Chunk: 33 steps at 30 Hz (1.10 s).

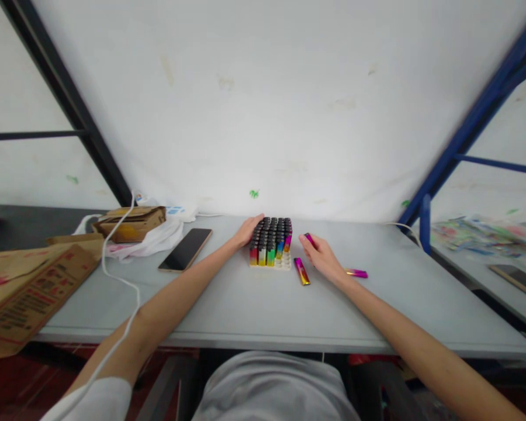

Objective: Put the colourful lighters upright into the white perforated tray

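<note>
A block of lighters [269, 240] with black tops and shiny coloured bodies stands upright in a white tray [284, 263]. At the tray's front right corner, several of its holes show. My left hand [246, 230] lies along the left side of the block, fingers stretched toward its back corner; the fingertips are partly hidden. To the right of the block, my right hand [321, 254] is closed around a purple lighter [309, 238]. A purple and gold lighter [302, 272] lies flat between the tray and that hand. Another lighter [357, 272] lies beyond my right wrist, partly covered by it.
A dark-screened phone [186, 249] lies left of my left forearm. Cardboard boxes [35, 286] and a white plastic bag [162, 238] crowd the left end of the grey table [245, 310]. A white cable [134, 292] hangs across my left arm. Blue frame bars [464, 140] rise at right.
</note>
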Motion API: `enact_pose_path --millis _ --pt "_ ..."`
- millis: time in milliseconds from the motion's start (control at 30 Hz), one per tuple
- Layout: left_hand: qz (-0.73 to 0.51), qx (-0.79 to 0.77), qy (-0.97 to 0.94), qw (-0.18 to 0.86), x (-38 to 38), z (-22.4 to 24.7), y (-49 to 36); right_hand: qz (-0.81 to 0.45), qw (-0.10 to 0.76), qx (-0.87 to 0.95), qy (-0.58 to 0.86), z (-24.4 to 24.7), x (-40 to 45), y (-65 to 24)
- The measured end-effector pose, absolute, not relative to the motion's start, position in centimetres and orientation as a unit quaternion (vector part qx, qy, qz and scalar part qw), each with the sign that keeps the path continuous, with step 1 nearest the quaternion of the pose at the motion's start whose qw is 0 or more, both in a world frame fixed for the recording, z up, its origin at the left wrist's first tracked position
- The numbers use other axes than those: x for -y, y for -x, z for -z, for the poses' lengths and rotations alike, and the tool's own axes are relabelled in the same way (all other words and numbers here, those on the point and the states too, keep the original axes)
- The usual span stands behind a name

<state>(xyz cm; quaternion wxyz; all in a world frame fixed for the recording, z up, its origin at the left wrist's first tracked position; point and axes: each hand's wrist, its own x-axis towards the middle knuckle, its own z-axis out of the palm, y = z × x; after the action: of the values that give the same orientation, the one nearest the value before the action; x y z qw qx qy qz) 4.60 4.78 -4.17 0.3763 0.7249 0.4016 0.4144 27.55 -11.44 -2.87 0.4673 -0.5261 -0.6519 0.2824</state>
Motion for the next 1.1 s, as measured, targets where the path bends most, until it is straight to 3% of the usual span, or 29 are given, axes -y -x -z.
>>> enact_pose_path --millis 633,733,967,1100 --pt "-0.399 -0.404 -0.74 0.362 -5.1 4.4 -4.5 -0.178 0.448 0.676 0.557 1.8 12.6 -26.8" --pt "-0.403 -0.4 -0.739 0.363 -5.0 4.3 -4.5 -0.189 0.434 0.703 0.531 1.5 12.7 -27.0" --pt "-0.4 -0.405 -0.744 0.35 -5.4 4.5 -4.5 -0.083 0.35 0.781 0.511 1.3 12.5 -27.3" --pt "-0.402 -0.407 -0.746 0.34 -5.5 4.7 -4.5 -0.08 0.361 0.765 0.527 1.7 12.0 -27.6"
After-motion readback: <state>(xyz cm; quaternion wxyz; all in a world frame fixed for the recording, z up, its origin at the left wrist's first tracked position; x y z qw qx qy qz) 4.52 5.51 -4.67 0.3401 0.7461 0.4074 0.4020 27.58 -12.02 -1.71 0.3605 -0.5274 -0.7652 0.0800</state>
